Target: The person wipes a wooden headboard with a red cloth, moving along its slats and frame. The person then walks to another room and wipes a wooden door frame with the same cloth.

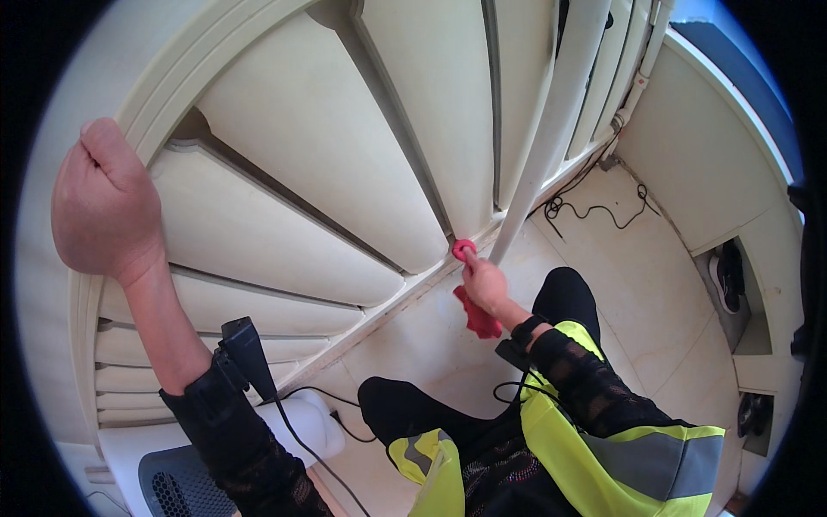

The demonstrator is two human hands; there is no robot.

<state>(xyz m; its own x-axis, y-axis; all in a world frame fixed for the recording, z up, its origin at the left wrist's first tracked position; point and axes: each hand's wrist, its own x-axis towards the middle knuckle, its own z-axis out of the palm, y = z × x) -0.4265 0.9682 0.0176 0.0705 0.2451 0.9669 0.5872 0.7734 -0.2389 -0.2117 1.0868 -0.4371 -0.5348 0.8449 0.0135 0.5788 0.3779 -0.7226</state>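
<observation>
My right hand [484, 281] grips a red cloth [478, 313], and one bunched end of it touches the lower edge of a white slatted panel [423, 187], between two slats. The rest of the cloth hangs below my fingers. On the left, my left hand [106, 200] is curled into a fist by the panel's moulded frame [187, 71]; its palm side is hidden, and no object shows in it. A white pole [549, 129] slants down in front of the panel, just right of the cloth.
Black cables [601, 207] lie on the tiled floor [581, 258] by the panel's far corner. Shoes [727, 274] sit in a cubby of the cabinet [704, 148] at right. A dark perforated plastic item [181, 481] stands at lower left beside a white rounded object [310, 423]. Cords run from my wrist devices.
</observation>
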